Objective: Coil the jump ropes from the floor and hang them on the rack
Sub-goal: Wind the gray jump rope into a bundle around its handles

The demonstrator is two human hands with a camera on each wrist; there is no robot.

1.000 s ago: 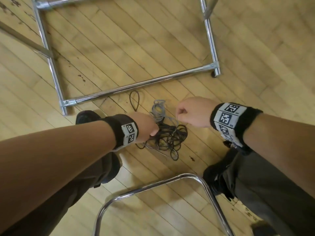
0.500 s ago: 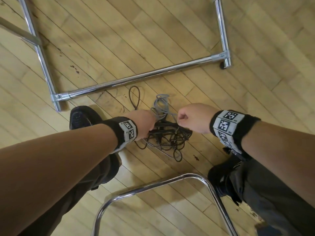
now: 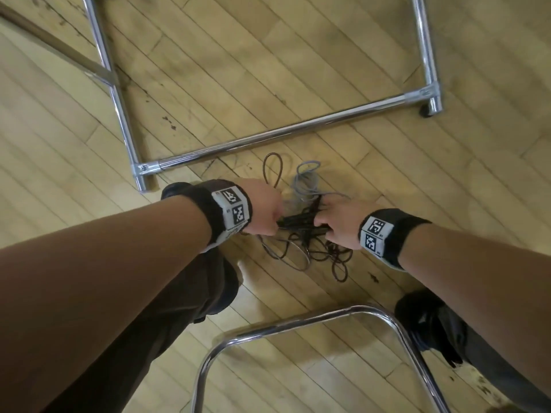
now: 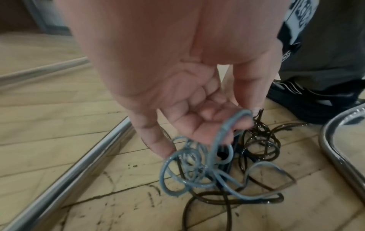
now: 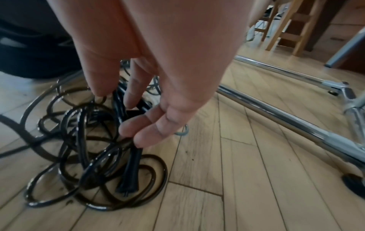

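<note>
The left hand [image 3: 262, 211] is curled, its fingers [image 4: 197, 125] hooked under a loop of the grey-blue rope [image 4: 197, 164] and closed on the near end of the black handles [image 3: 298, 223]. The right hand [image 3: 340, 226] reaches down with loosely bent fingers [image 5: 142, 126]; its thumb and fingertips close lightly round the other end of the handles, though how firm that grip is cannot be told. The handles form a short dark bundle whose long axis runs from one hand to the other, roughly parallel to the rack's front bar [image 3: 283, 135]. In the right wrist view one handle [image 5: 128, 171] slants down to the floor [image 3: 387, 204] from the fingertips.

Below and between the hands the black rope [image 3: 325, 254] lies on the floor in a loose tangle of loops, just on the near side of the front bar. The grey-blue rope is mixed into the same tangle, its loops nearer the bar. A single dark loop [image 3: 272, 171] points toward the bar, not touching it.

The bar joins the rack's side tubes at each end, with a caster [image 3: 426, 110] at the right corner. A curved chrome tube [image 3: 298, 321] lies on the side of the tangle away from the bar, with a dark shoe [image 3: 423, 317] beside it.
</note>
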